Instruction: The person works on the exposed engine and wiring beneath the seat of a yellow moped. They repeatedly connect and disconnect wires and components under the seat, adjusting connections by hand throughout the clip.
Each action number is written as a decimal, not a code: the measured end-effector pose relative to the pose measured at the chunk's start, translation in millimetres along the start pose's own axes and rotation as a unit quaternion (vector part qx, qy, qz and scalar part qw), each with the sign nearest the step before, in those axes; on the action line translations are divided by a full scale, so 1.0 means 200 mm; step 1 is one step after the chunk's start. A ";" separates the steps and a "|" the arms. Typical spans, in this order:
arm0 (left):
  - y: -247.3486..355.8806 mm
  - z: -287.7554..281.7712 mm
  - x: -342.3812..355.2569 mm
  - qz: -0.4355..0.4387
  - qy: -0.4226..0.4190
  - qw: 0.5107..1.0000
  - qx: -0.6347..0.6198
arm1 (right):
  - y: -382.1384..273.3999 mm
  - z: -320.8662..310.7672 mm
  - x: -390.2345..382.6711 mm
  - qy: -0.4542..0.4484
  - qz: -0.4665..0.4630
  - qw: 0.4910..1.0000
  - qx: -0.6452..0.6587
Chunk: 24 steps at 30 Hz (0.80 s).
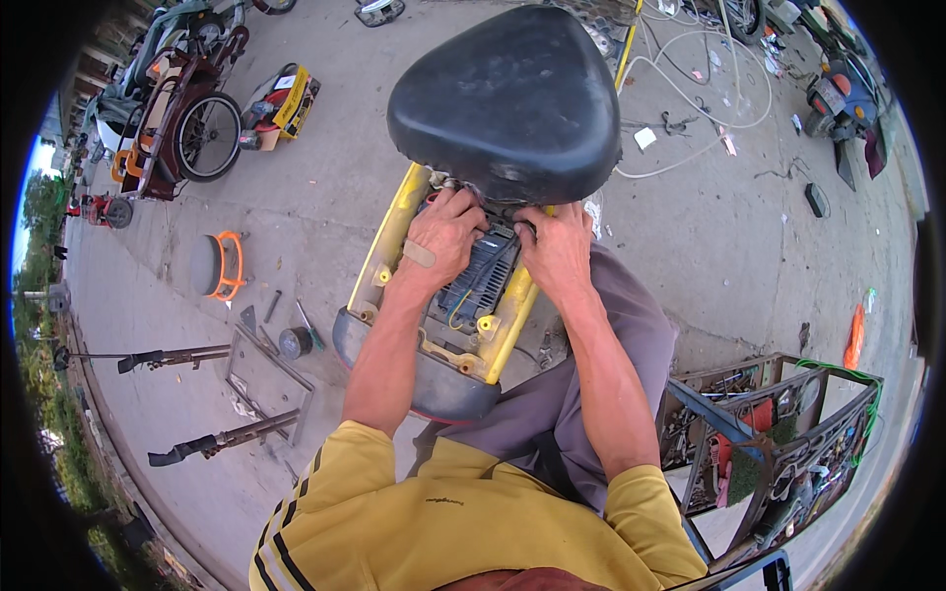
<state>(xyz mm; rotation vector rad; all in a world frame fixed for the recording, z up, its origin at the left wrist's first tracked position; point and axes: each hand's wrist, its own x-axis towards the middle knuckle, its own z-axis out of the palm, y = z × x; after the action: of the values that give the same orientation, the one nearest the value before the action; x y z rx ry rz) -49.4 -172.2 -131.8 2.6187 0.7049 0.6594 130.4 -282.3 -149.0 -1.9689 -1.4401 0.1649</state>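
A black padded seat (pixel 501 94) sits above the rear of a yellow metal frame (pixel 399 222) with a dark plastic end piece. Inside the frame lies a finned grey electronic box (pixel 473 286) with wires. My left hand (pixel 443 231), a bandage across it, has curled fingers at the top of this box, just below the seat. Opposite it, my right hand (pixel 557 246) is closed at the box's upper right, beside the yellow rail. What the fingertips of either hand hold is too small or hidden to make out.
Around me are an orange-framed stool (pixel 227 266), scattered tools (pixel 305 325), metal frames with bars (pixel 264 384), a rack of tools (pixel 759 443) at lower right, pale hoses (pixel 729 123), a wheeled cart (pixel 187 128) and a parked vehicle (pixel 852 98).
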 end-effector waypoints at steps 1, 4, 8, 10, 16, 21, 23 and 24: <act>-0.01 0.00 0.00 0.006 -0.003 1.000 0.002 | -0.02 -0.01 0.00 0.003 -0.007 1.000 0.015; -0.02 -0.02 0.00 0.025 -0.002 1.000 -0.003 | -0.04 -0.01 -0.02 0.005 -0.039 0.999 0.028; 0.00 0.01 0.01 0.025 0.042 0.999 -0.004 | -0.05 0.01 -0.02 0.014 -0.058 0.998 0.031; 0.00 0.04 0.02 0.017 0.056 0.998 -0.001 | -0.03 0.05 -0.01 0.016 -0.049 0.998 0.028; -0.06 0.11 0.03 0.018 0.071 0.997 -0.021 | -0.02 0.09 0.00 0.009 -0.022 0.999 0.024; -0.11 0.15 0.05 0.036 0.082 0.994 -0.056 | -0.01 0.11 0.00 0.001 -0.013 1.000 0.011; -0.11 0.15 0.06 0.026 0.086 0.993 -0.072 | 0.00 0.12 0.00 0.008 -0.018 1.000 0.009; -0.11 0.15 0.06 0.000 0.084 0.993 -0.080 | 0.00 0.12 0.00 0.011 -0.020 1.000 0.012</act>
<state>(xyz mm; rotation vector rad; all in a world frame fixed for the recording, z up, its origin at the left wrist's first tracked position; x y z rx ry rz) -32.8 -154.4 -161.3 2.4378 0.6701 0.9054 119.5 -271.0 -167.9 -1.9158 -1.4545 0.1412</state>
